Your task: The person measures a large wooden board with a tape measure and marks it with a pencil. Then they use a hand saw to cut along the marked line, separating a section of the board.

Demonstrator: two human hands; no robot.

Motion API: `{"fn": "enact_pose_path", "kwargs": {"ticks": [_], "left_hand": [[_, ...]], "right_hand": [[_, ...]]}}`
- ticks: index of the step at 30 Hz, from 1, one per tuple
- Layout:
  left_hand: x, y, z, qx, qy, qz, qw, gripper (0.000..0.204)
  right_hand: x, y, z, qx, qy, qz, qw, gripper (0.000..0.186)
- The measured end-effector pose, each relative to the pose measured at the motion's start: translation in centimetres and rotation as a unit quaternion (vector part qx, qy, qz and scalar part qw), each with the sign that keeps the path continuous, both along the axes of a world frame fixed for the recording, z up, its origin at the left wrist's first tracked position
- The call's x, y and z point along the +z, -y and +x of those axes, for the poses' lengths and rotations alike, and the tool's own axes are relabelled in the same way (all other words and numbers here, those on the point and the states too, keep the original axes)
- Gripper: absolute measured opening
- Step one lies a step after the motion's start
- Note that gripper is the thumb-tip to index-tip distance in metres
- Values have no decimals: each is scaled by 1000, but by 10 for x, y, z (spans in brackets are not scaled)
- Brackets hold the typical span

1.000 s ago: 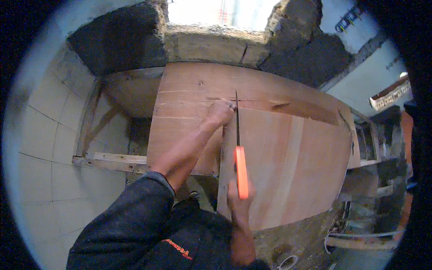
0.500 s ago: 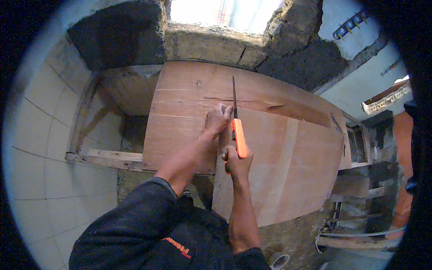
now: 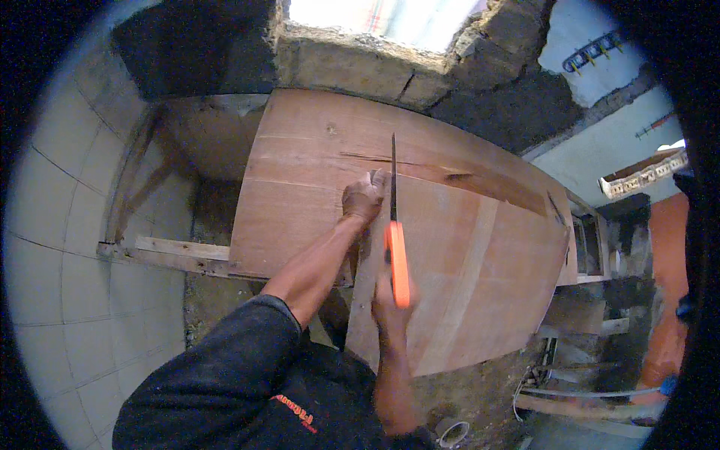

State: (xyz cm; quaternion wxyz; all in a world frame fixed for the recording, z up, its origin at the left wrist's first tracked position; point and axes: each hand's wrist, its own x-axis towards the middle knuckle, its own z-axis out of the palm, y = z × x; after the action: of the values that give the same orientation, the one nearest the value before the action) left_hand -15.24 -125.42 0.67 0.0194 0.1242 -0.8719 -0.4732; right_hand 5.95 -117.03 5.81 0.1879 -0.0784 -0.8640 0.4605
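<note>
A hand saw with an orange handle lies lengthwise away from me, its dark blade at the left end of a smaller plywood piece. My right hand is closed on that handle. My left hand, fingers curled, grips the top left corner of this piece just left of the blade. Underneath is a larger plywood board with dark cracks across its upper part.
A timber frame and tiled wall are on the left. Broken masonry borders a bright opening at the back. Pipes, a white ring-shaped piece and wall-mounted hooks are on the right.
The saw and my right hand moved forward, away from me, then have come partway back toward me. My left hand stays near the blade on the plywood.
</note>
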Motion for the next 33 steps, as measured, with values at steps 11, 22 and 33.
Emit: {"fn": "enact_pose_path", "kwargs": {"ticks": [11, 22, 33], "left_hand": [[-13, -3, -1, -20, -95, -15, 995, 57], [-11, -3, 2, -4, -32, 29, 999, 62], [-23, -7, -3, 1, -23, -1, 1000, 62]], "right_hand": [[38, -8, 29, -22, 123, -107, 986, 17], [28, -7, 28, -25, 70, -57, 996, 12], [30, -5, 35, -33, 66, -48, 996, 14]]}}
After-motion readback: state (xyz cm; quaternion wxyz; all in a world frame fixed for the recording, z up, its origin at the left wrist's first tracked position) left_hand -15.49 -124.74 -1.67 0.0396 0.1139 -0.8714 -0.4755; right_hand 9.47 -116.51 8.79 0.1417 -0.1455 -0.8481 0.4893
